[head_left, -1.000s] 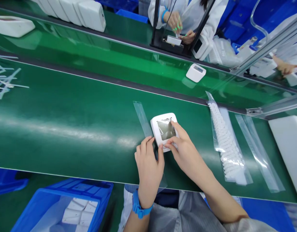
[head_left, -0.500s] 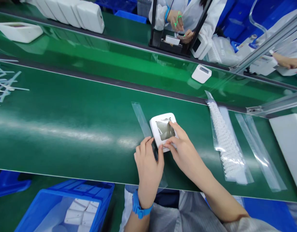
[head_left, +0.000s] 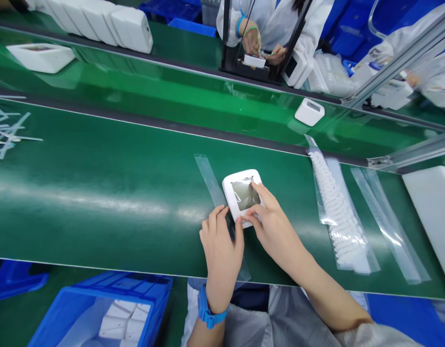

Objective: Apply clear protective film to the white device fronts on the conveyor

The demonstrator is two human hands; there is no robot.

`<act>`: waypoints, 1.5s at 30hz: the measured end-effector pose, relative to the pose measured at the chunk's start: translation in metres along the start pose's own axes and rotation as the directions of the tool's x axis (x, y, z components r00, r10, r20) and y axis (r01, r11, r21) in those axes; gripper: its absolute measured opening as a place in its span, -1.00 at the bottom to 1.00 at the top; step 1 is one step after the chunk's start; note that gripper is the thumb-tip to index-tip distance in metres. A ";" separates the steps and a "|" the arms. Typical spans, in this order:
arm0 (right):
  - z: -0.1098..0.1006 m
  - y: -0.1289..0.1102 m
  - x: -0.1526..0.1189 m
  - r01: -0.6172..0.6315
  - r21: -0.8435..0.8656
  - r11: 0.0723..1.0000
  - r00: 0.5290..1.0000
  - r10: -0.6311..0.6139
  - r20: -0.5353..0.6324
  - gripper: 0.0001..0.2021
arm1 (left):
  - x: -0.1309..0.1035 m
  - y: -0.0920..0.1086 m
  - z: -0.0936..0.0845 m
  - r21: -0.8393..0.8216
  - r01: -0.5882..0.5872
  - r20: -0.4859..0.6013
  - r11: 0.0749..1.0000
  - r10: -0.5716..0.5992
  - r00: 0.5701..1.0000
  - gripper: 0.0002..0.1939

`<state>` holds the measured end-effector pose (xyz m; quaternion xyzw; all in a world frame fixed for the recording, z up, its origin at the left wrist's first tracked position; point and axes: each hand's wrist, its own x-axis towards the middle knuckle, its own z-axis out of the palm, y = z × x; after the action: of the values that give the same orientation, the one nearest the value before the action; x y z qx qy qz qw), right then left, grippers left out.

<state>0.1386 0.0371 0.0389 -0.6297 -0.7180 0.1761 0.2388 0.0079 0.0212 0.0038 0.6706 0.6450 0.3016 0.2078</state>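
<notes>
A white square device with a grey display (head_left: 245, 194) lies face up on the green work surface. My left hand (head_left: 222, 241), with a blue wrist strap (head_left: 209, 311), holds its lower left edge between bent fingers and thumb. From the right, my right hand (head_left: 275, 221) has one finger on the display's right side. Its thumb and another finger pinch at the device's bottom edge, beside my left thumb; what is between them is too small to make out. A clear plastic strip (head_left: 209, 179) lies under my left hand and beside the device.
To the right lie clear sleeves of small white pieces (head_left: 340, 217), flat clear strips (head_left: 390, 224) and a white box (head_left: 432, 207). White strips (head_left: 7, 127) are piled far left. Behind, a lower green belt carries white devices (head_left: 309, 112); a co-worker's hands (head_left: 251, 41) work beyond. A blue crate (head_left: 68, 294) stands below.
The white devices on the far belt have shifted to the right. The co-worker's hand has moved lower, towards a small white part. My hands keep almost the same position on the device.
</notes>
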 end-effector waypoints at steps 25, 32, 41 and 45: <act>0.000 0.022 -0.005 -0.023 0.259 0.966 0.994 0.050 -0.098 -0.88 | 0.001 -0.004 -0.001 -0.080 -0.020 -0.006 0.997 0.019 1.000 -0.73; 0.018 0.026 -0.016 -0.024 0.392 0.920 0.978 0.104 -0.183 -0.93 | 0.000 -0.006 -0.002 -0.095 -0.016 0.017 0.995 0.017 1.000 -0.70; 0.021 0.025 -0.016 -0.030 0.367 0.930 0.981 0.098 -0.168 -0.86 | -0.003 -0.022 -0.015 -0.386 0.023 0.169 0.922 0.046 0.984 -0.60; 0.021 0.021 -0.024 0.099 0.310 0.945 0.961 -0.010 -0.276 -0.90 | -0.015 -0.035 -0.027 -0.679 0.142 0.290 0.720 0.086 0.953 -0.33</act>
<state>0.1464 0.0174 0.0067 -0.5801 -0.6576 0.1960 0.4388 -0.0362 0.0063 -0.0019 0.5721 0.4560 0.4115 0.5435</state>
